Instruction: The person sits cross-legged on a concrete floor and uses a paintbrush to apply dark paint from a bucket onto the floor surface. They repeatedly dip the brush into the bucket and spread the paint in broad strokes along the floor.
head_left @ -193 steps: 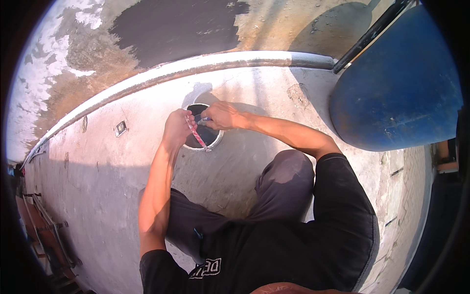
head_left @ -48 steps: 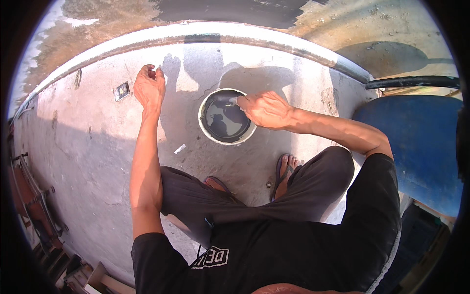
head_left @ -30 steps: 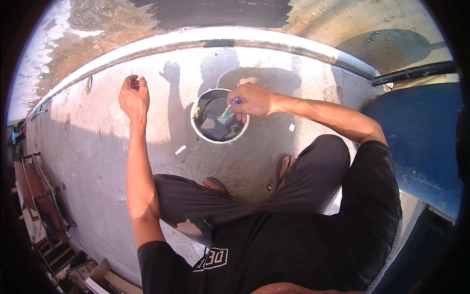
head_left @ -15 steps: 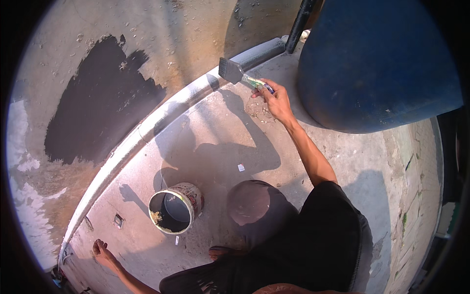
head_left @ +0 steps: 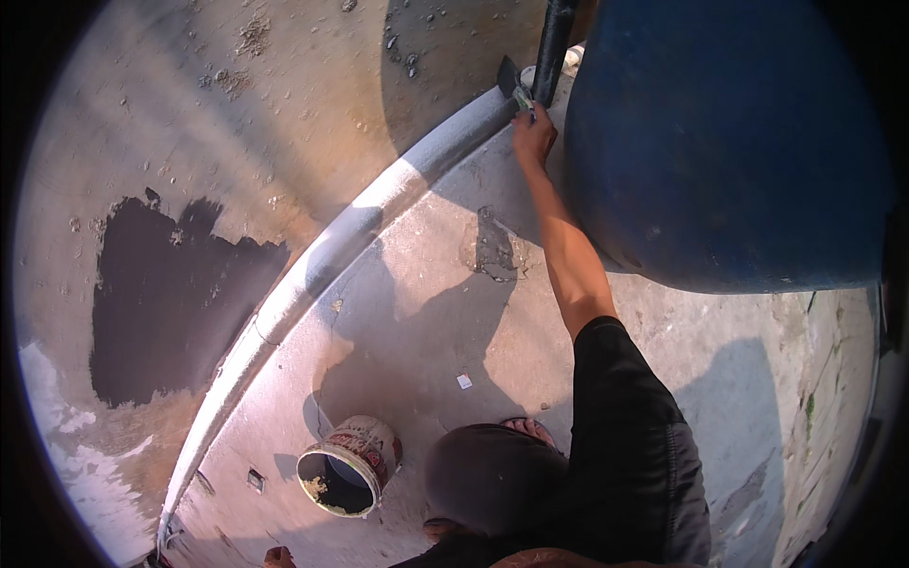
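Out on the left, the broad dark patch (head_left: 180,308) sits on the stained concrete beyond the pale rounded ridge (head_left: 379,194), looking no bigger than it did half a second ago, so no new coat shows there. Down at the near edge, the left hand (head_left: 279,558) has slipped almost out of view, just a sliver of it left, and whether its grip is apart or together I cannot tell. Just right of it stands the bucket (head_left: 348,466) on the floor, crusted at the lip, and here's the change: a second ago the brush was in there, and now no hand is at it! The dip looks finished, I'd judge, and the work has moved from loading to applying. Past the small white scrap (head_left: 464,381) on the floor, on we go to the far end of the ridge, where the brush (head_left: 510,79) now is, dark bristles angled far and left; whether they touch is too small to call. Behind it, the right hand (head_left: 535,138) has its grip clamped on the handle, the arm stretched long, squeezed in close by the black pipe (head_left: 552,52), with the big blue barrel (head_left: 729,151) filling the right.
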A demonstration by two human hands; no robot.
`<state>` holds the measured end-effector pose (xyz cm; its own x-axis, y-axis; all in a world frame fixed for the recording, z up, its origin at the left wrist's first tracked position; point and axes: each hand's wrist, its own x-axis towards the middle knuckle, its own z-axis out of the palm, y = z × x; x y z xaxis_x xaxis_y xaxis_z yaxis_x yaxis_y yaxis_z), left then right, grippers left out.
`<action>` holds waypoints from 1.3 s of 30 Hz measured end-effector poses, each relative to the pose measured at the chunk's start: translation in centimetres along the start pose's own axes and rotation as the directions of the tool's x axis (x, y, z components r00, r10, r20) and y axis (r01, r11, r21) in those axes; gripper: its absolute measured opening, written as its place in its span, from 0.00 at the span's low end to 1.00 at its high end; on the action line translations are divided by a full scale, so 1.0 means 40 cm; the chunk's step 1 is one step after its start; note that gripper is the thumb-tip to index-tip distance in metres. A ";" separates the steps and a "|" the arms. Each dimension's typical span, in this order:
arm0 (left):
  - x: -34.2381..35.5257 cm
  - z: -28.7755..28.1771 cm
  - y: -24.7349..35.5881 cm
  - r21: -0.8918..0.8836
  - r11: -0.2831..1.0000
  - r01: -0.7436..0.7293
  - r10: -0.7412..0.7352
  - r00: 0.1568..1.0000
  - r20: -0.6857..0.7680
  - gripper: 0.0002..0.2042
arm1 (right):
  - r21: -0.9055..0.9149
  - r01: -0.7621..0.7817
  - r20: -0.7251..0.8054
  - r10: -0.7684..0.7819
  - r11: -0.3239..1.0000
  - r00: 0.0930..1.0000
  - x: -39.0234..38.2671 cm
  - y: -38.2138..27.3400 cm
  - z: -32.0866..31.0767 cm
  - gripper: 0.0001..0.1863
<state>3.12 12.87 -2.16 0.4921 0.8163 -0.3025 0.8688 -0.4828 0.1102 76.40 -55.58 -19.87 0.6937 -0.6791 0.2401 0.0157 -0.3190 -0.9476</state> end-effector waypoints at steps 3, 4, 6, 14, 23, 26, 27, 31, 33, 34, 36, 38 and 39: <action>0.018 0.014 -0.006 0.087 0.996 -0.030 0.023 0.996 0.084 0.19 | -0.047 -0.001 0.005 0.002 0.999 1.000 0.034 0.028 0.030 0.18; 0.036 0.017 -0.003 0.112 0.993 -0.048 0.035 0.994 0.108 0.19 | -0.040 -0.010 0.011 0.011 0.999 1.000 0.040 0.053 0.039 0.18; 0.038 0.013 -0.012 0.158 0.986 -0.051 0.029 0.990 0.141 0.19 | -0.014 -0.038 0.064 0.039 0.999 0.997 0.004 0.041 0.066 0.18; 0.035 0.040 -0.077 0.123 0.989 -0.086 0.074 0.992 0.098 0.19 | 0.177 -0.092 0.514 -0.012 0.980 0.858 -0.266 -0.066 -0.016 0.19; 0.040 0.035 -0.067 0.091 0.993 -0.080 0.070 0.992 0.108 0.19 | 0.078 0.119 0.563 -0.142 0.990 0.814 0.008 -0.008 0.000 0.15; 0.035 0.042 -0.051 0.076 0.995 -0.071 0.064 0.994 0.089 0.20 | 0.073 0.164 0.547 -0.177 0.984 0.818 0.055 -0.006 0.004 0.16; 0.004 0.031 -0.003 0.079 0.994 -0.073 0.067 0.995 0.079 0.20 | 0.082 0.176 0.542 -0.191 0.981 0.818 0.053 -0.004 0.006 0.17; -0.054 0.003 0.064 0.067 0.995 -0.072 0.069 0.996 0.048 0.20 | -0.010 0.171 0.412 -0.152 0.985 0.898 0.087 0.033 -0.033 0.17; -0.035 0.018 0.003 0.027 0.999 -0.046 0.045 0.997 0.060 0.20 | -0.058 0.108 0.275 -0.088 0.992 0.957 0.095 0.030 -0.055 0.18; -0.030 0.016 -0.027 0.018 0.999 -0.042 0.041 0.997 0.066 0.20 | -0.076 0.142 0.242 -0.120 0.987 0.963 0.078 0.027 -0.051 0.19; -0.023 0.022 -0.019 0.008 0.999 -0.048 0.047 0.996 0.071 0.20 | -0.222 0.200 0.073 -0.188 0.954 0.979 0.038 0.015 -0.021 0.17; -0.029 0.019 0.007 0.000 0.998 -0.056 0.056 0.996 0.072 0.19 | -0.269 0.159 -0.071 -0.185 0.950 0.980 -0.003 0.010 0.020 0.16; -0.034 0.014 0.017 -0.006 0.998 -0.058 0.059 0.996 0.072 0.19 | -0.240 0.106 -0.131 -0.140 0.965 0.981 -0.021 0.007 0.039 0.15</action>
<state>3.01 11.26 -2.20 0.5368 0.7614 -0.3633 0.8389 -0.5276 0.1338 76.93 -54.06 -20.69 0.5842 -0.7085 0.3959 -0.0844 -0.5382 -0.8386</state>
